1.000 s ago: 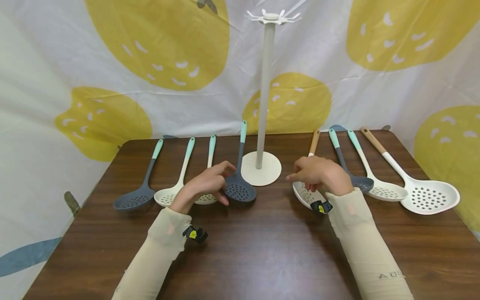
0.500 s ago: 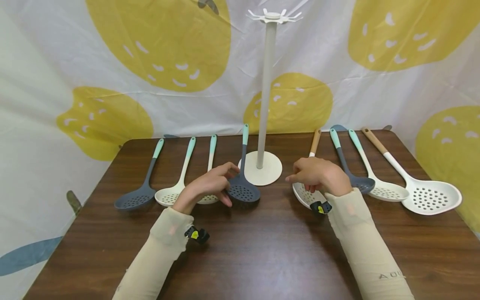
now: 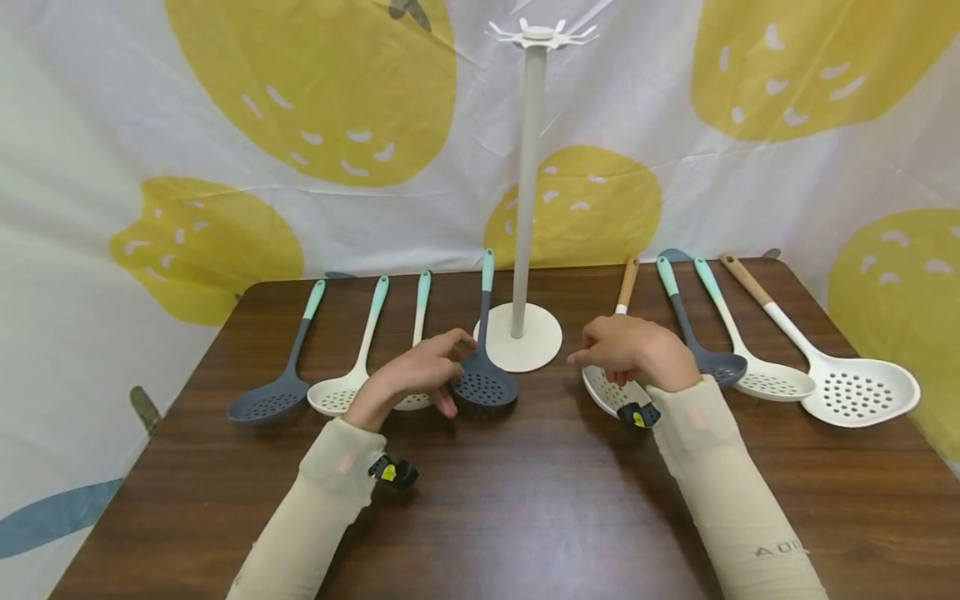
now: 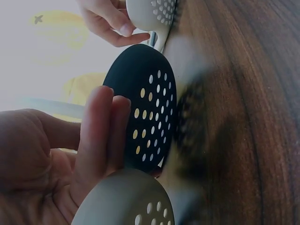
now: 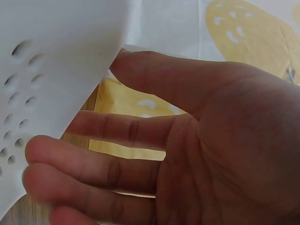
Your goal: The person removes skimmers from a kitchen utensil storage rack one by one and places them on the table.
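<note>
My left hand (image 3: 420, 365) has its fingers at the left side of a dark grey skimmer (image 3: 483, 385) with a mint handle tip. In the left wrist view, its relaxed fingers lie against the perforated dark head (image 4: 149, 110). A cream skimmer (image 3: 413, 402) lies partly beneath that hand. Over a white skimmer with a wooden handle (image 3: 628, 282) is my right hand (image 3: 637, 346). The right wrist view shows its loosely extended fingers (image 5: 79, 164) and thumb at the edge of the white head (image 5: 61, 28); whether they press on it I cannot tell.
A white stand (image 3: 527, 192) with a hooked top rises between the hands from its round base (image 3: 542, 348). Farther left lie a dark skimmer (image 3: 272, 398) and a cream one (image 3: 333, 393). Right lie dark (image 3: 722, 367), cream (image 3: 776, 383) and large white (image 3: 855, 396) skimmers. Patterned cloth hangs behind.
Over the first half second, the dark skimmer by my left hand shifted slightly right and towards me, and that hand moved a little with it. The right hand has stayed put.
</note>
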`<state>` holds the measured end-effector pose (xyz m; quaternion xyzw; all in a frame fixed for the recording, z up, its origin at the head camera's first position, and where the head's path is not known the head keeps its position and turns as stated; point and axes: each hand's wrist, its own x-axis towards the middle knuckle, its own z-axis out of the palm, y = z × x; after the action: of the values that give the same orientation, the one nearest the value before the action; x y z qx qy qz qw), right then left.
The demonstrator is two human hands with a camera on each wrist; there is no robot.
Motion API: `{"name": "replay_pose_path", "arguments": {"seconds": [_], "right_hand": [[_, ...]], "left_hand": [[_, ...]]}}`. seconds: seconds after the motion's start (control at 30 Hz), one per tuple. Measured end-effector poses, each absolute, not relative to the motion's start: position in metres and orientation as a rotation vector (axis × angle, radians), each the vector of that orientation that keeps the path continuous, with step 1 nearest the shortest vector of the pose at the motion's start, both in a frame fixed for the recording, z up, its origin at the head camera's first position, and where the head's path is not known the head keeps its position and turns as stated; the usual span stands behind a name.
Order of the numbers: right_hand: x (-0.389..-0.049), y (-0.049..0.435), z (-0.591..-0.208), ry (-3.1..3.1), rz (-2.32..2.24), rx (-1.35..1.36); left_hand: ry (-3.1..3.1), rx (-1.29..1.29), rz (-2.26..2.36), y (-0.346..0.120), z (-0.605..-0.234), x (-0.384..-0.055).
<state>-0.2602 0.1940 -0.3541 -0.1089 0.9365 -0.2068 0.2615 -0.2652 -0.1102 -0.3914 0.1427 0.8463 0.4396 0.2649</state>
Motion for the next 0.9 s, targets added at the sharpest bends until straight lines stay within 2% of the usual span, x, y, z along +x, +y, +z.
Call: {"name": "replay_pose_path", "arguments": {"seconds": [0.9], "right_hand": [[-0.2601, 0.1905, -0.3579, 2.534, -0.560, -0.309]], "left_hand": [[2.317, 0.419, 1.124, -0.1144, -0.3896, -0.2660]]}}
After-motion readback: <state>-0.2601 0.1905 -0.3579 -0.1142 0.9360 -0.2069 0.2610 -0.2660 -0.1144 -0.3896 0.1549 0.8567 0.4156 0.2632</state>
